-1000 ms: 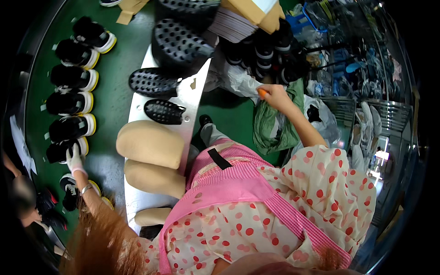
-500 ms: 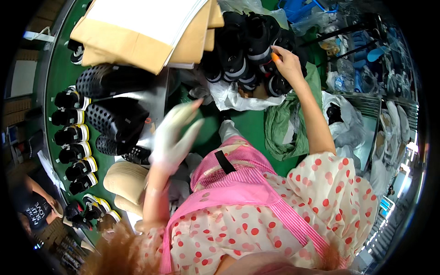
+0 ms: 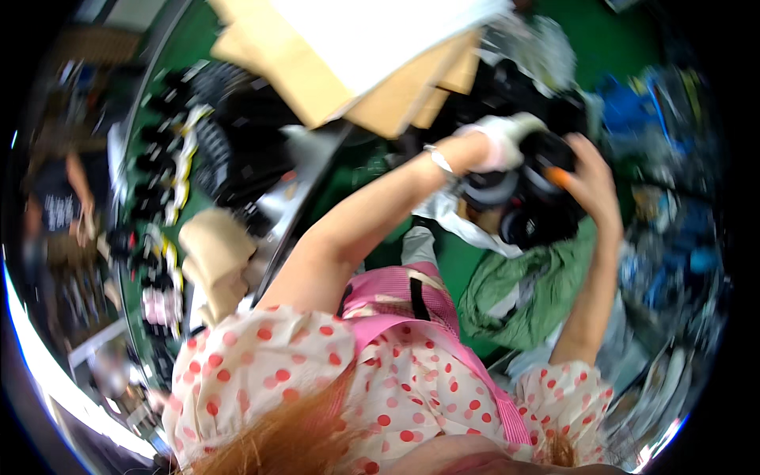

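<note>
the gloved left hand [image 3: 508, 141] is curled over the black shoes [image 3: 545, 152], and the right hand [image 3: 594, 180] is bent at their right side; because of blur, i cannot tell if either grips. a green bag [image 3: 548, 297] lies below the hands, and the bench [image 3: 286, 207] stands to their left.

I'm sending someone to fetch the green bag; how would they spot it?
Find the black shoes at the left hand and right hand. Just below them in the picture, left of the right forearm, lies the crumpled green bag. Its greyish green sets it apart from the neighbouring white bag and deeper green floor.
</note>
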`<state>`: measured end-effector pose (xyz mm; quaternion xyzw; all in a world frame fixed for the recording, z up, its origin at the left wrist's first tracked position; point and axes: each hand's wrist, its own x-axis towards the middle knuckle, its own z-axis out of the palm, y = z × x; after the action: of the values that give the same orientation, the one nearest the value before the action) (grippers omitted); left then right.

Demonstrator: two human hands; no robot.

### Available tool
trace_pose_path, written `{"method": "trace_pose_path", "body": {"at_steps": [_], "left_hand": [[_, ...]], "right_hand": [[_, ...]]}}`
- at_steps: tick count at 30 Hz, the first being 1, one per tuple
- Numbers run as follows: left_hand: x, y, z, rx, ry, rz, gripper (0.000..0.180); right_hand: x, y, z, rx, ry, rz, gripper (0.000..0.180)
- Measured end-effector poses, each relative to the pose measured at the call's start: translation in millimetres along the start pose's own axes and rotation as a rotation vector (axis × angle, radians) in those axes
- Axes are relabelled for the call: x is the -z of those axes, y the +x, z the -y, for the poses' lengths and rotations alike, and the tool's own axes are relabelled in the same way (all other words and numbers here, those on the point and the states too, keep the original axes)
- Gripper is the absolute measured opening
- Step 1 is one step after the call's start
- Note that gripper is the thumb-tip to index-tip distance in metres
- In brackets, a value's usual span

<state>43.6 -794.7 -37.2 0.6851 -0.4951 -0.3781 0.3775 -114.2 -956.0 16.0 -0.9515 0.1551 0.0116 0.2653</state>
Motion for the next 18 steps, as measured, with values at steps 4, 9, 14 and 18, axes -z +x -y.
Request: {"method": "trace_pose_path", "body": {"at_steps": [4, 9, 14, 18], "left_hand": [[33, -68, -70, -0.263, -0.283, -0.020, 0.063], [125, -193, -144, -0.446, -0.571, -0.121, 0.060], [183, -318, -156, -0.585, -0.718, -0.471, 0.051], [234, -440, -129, -0.514, -0.195, -1.035, 0.048]], "right_hand": [[93, -80, 36, -0.188, 0.418, -0.191, 0.065], [221, -160, 41, -0.008, 0.023, -0.725, 0.065], [172, -65, 182, 0.323, 0.204, -0.793, 0.063], [78, 16, 342, 0.619, 0.405, -0.578, 0.062]]}}
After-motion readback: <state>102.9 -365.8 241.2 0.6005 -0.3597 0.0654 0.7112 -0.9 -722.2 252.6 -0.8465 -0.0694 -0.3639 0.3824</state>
